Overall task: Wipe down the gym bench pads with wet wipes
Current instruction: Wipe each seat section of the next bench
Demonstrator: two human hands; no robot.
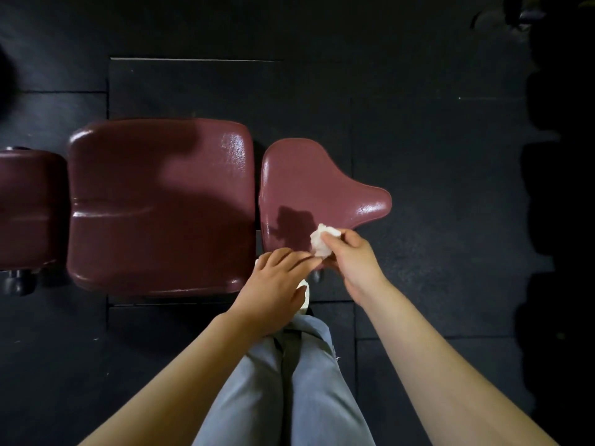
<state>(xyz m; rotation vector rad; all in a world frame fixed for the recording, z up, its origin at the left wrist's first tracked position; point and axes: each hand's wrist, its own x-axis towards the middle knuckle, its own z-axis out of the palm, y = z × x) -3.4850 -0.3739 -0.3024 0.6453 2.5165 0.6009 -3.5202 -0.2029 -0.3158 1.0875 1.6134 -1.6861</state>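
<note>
Three maroon bench pads lie in a row: a small tapered seat pad (322, 191) on the right, a large square pad (161, 204) in the middle, and a third pad (29, 207) cut off at the left edge. My right hand (354, 255) pinches a crumpled white wet wipe (322, 241) over the near edge of the seat pad. My left hand (277, 284) reaches toward the wipe with straight fingers, its fingertips touching the wipe's lower edge. Beneath the left hand something white (306, 292) shows partly; what it is I cannot tell.
Dark rubber floor tiles (418, 140) surround the bench. A black roller (17, 281) of the bench frame shows at lower left. Dark equipment shapes (560, 188) line the right edge. My legs in grey trousers (289, 381) stand close to the bench's near side.
</note>
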